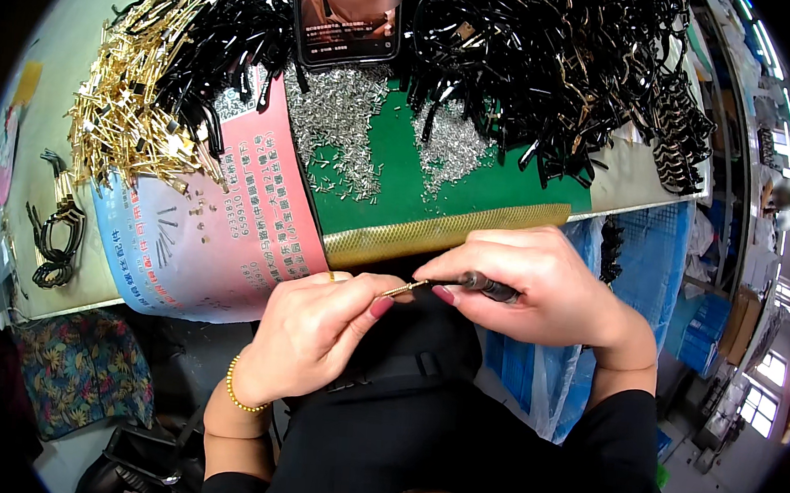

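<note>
My left hand is closed, with thumb and forefinger pinching a slim gold metal piece near the table's front edge. My right hand grips a screwdriver with a dark handle, held almost level and pointing left. Its tip meets the right end of the gold piece; whether a screw sits there is too small to tell. Beyond the hands, two heaps of tiny silver screw-like pieces lie on a green mat. A pile of slim gold metal pieces is at the far left.
Large heaps of black, curved eyeglass-arm-like parts cover the back. A phone stands among them. A pink and blue printed sheet overhangs the front edge, beside a gold textured strip. A bundle of dark parts lies left.
</note>
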Demonstrator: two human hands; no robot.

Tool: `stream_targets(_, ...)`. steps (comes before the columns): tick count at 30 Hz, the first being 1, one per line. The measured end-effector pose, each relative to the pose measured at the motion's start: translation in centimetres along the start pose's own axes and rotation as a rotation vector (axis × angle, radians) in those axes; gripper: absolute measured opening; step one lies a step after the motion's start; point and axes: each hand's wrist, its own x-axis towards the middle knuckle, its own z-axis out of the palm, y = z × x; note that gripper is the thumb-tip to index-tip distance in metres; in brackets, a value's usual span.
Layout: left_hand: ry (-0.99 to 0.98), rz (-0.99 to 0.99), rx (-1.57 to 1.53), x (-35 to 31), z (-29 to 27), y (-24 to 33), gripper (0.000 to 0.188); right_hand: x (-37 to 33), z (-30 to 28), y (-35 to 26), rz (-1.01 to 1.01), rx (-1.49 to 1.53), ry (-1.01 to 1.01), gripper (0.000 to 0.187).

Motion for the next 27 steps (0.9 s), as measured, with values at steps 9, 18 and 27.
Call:
stream_targets(9, -0.173, 0.136, 0.224, 0.2, -0.5, 0.2, 0.021, -0.3, -0.3, -0.4, -0.03, -0.155, -0.088, 0.024)
stream_targets(18, 0.281, -0.227, -0.438, -0.4, 1.3, -0.6, 0.015, -0.5, -0.5, 1.9, 0.11, -0.704, 0.054, 0.043)
stream_targets(27, 0.241, -0.257, -0.665, 3.1, 3.0, 0.1, 0.018, -0.2, -0.2, 2.3, 0.13, -0.676, 0.074, 0.045)
